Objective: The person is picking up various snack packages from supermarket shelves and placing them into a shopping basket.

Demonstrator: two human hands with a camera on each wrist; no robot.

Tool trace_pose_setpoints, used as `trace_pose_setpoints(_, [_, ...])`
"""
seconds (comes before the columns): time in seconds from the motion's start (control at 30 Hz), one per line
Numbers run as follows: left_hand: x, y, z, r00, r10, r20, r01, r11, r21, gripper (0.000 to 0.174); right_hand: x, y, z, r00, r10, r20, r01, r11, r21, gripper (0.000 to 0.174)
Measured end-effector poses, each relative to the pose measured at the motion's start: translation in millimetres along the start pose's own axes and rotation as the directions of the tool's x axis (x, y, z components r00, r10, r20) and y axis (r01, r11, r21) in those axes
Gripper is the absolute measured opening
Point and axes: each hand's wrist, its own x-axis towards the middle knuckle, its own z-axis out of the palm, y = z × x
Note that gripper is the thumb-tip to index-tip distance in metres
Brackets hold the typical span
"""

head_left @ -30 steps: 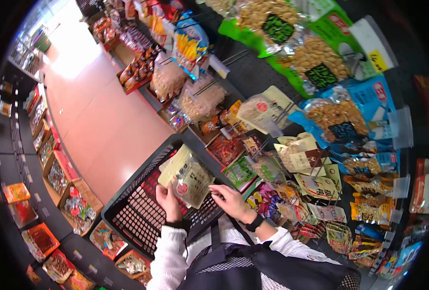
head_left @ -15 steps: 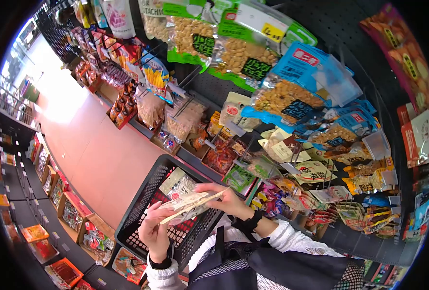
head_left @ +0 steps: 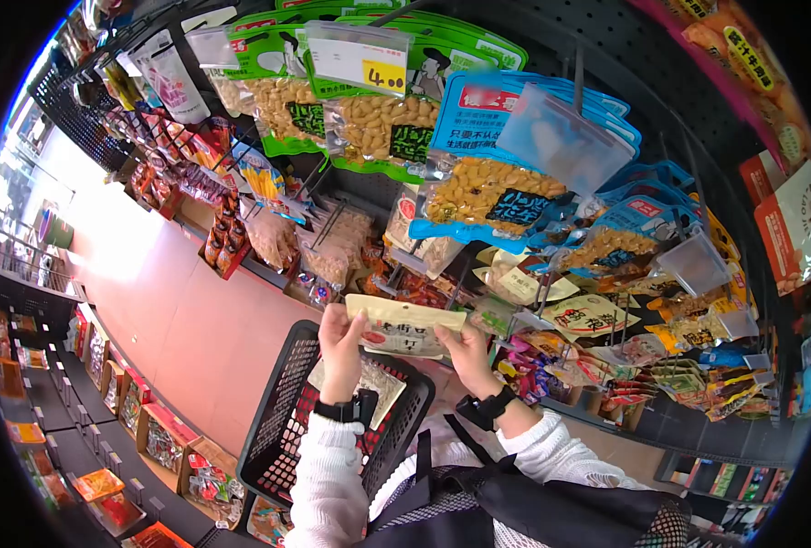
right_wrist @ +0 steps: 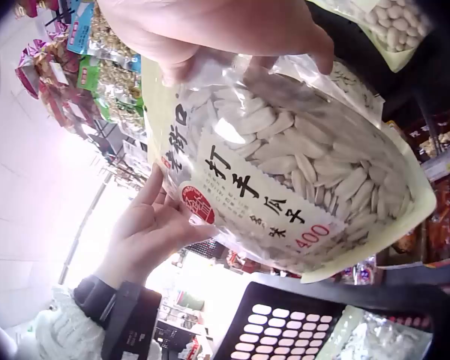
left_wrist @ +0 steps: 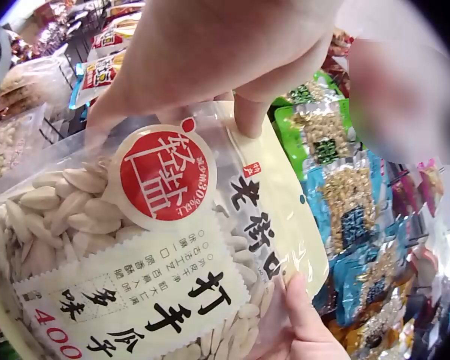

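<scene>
Both hands hold a clear-fronted bag of sunflower seeds (head_left: 403,331) with a cream top strip, a red round label and black lettering. My left hand (head_left: 339,352) grips one side near the top, thumb on the front. On the other side, my right hand (head_left: 472,361) pinches the bag with its thumb in front. White striped seeds (left_wrist: 67,206) show through the plastic in the left wrist view. The bag is tilted, held above the far end of a black shopping basket (head_left: 264,443). A second seed bag (head_left: 382,391) lies inside that basket.
Hooks at the right carry green peanut bags (head_left: 382,128), blue peanut bags (head_left: 497,187) and cream bags (head_left: 588,316). A price tag (head_left: 355,59) hangs in front of the green ones. Boxes of snacks (head_left: 163,443) line the left shelf, across the tiled aisle (head_left: 186,320).
The hands have lifted the seed bag from over the basket, up and forward, turning it from edge-on to front-facing. A second bag now shows in the basket. The head view has shifted toward the hanging bags.
</scene>
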Motion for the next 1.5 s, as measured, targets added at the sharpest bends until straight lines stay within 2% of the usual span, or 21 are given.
trace_pose_setpoints(0.03, [7,-6,5,1.000,-0.001,-0.006,0.001,1.000,-0.026,0.010,5,6,-1,0.994,0.099,-0.038,-0.098,0.994,0.041,0.018])
trace_pose_setpoints(0.07, [15,-11,8,1.000,-0.019,-0.021,0.019,1.000,-0.021,0.011,12,12,-2,0.999,0.015,-0.046,-0.016,1.000,-0.017,0.022])
trace_pose_setpoints(0.17, [41,-24,11,1.000,-0.013,-0.018,0.013,1.000,-0.016,0.013,33,25,-4,0.993,0.087,-0.074,-0.086,0.996,0.028,0.020])
trace_pose_setpoints(0.3, [66,-39,12,1.000,-0.010,-0.013,0.009,0.999,-0.047,0.014,51,49,-9,0.991,0.098,-0.087,-0.090,0.992,0.093,0.022])
trace_pose_setpoints(0.37, [75,-37,14,1.000,-0.015,-0.004,0.015,0.999,-0.051,0.014,57,42,-3,0.990,0.075,-0.121,-0.064,0.993,0.094,0.023])
trace_pose_setpoints(0.43, [85,-35,17,1.000,0.026,0.018,-0.024,0.997,-0.078,0.015,63,44,-3,0.989,0.034,-0.143,-0.026,0.998,0.058,0.022])
trace_pose_setpoints(0.57, [97,-39,14,0.998,0.044,0.048,-0.040,0.996,-0.084,0.015,74,60,-11,0.992,0.072,-0.102,-0.075,0.997,-0.028,0.022])
trace_pose_setpoints(0.63, [94,-45,4,0.999,0.009,0.035,-0.006,0.996,-0.084,0.015,74,64,-9,0.994,0.070,-0.085,-0.079,0.991,-0.107,0.022])
trace_pose_setpoints(0.67, [91,-49,0,0.999,-0.023,0.022,0.025,0.996,-0.084,0.015,73,66,-1,0.989,-0.048,-0.140,0.034,0.995,-0.097,0.022])
trace_pose_setpoints(0.77, [89,-60,-7,0.997,-0.078,0.007,0.078,0.989,-0.129,0.015,70,63,-2,0.996,0.001,-0.092,-0.007,0.998,-0.068,0.020])
trace_pose_setpoints(0.83, [95,-60,-6,0.997,-0.074,0.027,0.077,0.989,-0.126,0.015,72,59,-5,0.996,0.031,-0.081,-0.036,0.998,-0.054,0.019])
trace_pose_setpoints(0.9, [102,-54,-2,0.997,0.000,0.081,0.010,0.992,-0.128,0.015,74,56,-4,0.991,-0.034,-0.126,0.018,0.991,-0.130,0.019])
trace_pose_setpoints(1.03, [105,-34,19,0.996,-0.046,0.079,0.055,0.992,-0.116,0.016,77,41,-6,0.979,-0.092,-0.183,0.069,0.989,-0.131,0.019])
trace_pose_setpoints(1.1, [112,-39,18,0.996,-0.020,0.086,0.029,0.994,-0.108,0.016,83,45,-9,0.975,-0.092,-0.200,0.069,0.991,-0.118,0.019])
trace_pose_setpoints(1.17, [118,-42,16,0.991,0.029,0.130,-0.022,0.998,-0.060,0.010,86,35,-8,0.983,-0.023,-0.183,0.013,0.998,-0.055,0.019])
trace_pose_setpoints(1.27, [114,-39,22,0.997,-0.008,0.083,0.019,0.992,-0.127,0.017,86,39,-6,0.978,-0.035,-0.204,0.016,0.995,-0.096,0.020])
trace_pose_setpoints(1.37, [117,-43,17,0.996,-0.011,0.084,0.021,0.993,-0.112,0.017,87,35,-4,0.980,-0.026,-0.196,0.015,0.998,-0.053,0.020])
trace_pose_setpoints(1.5, [114,-40,25,0.997,-0.001,0.076,0.008,0.996,-0.093,0.017,86,50,-10,0.979,-0.023,-0.203,0.005,0.996,-0.085,0.021])
